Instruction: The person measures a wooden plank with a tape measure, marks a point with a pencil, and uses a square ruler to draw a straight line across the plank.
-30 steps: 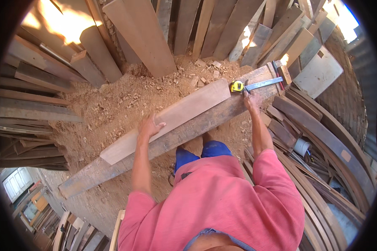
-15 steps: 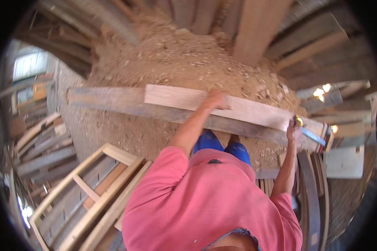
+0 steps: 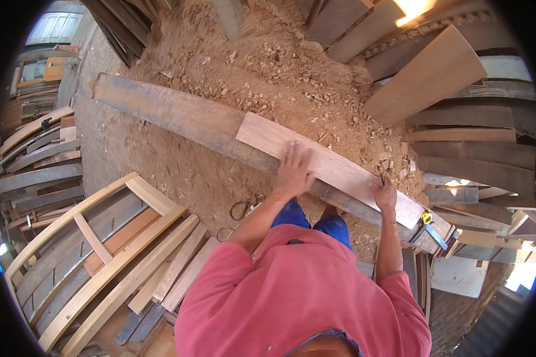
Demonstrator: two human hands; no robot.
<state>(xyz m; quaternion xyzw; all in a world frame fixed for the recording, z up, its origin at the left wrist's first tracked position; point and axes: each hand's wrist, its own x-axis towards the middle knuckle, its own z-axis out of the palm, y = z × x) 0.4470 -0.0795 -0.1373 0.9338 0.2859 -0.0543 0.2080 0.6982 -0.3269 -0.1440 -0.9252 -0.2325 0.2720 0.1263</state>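
A pale, planed wooden board (image 3: pixel 333 163) lies slantwise along a longer, weathered plank (image 3: pixel 178 113). My left hand (image 3: pixel 295 169) rests on the board's near edge, its fingers spread over the wood. Farther right, my right hand (image 3: pixel 385 195) is closed at the board's upper edge. A thin dark thing like a pencil (image 3: pixel 382 178) sticks up from its fingers. Just past the board's right end sits a small yellow and black tool (image 3: pixel 426 218), perhaps a tape measure. Beside it a blue metal bar (image 3: pixel 437 238) lies across the plank's end.
Wood shavings (image 3: pixel 244 59) cover the ground beyond the plank. A wooden frame with crossbars (image 3: pixel 92 238) and loose boards (image 3: pixel 181 262) lie at lower left. Stacked timber (image 3: pixel 41 172) stands on the left, and planks (image 3: pixel 429 77) lean at upper right.
My right hand has moved left along the board, away from the yellow tool. My left hand now lies flatter, with fingers spread. The whole view has turned, so the board slants more.
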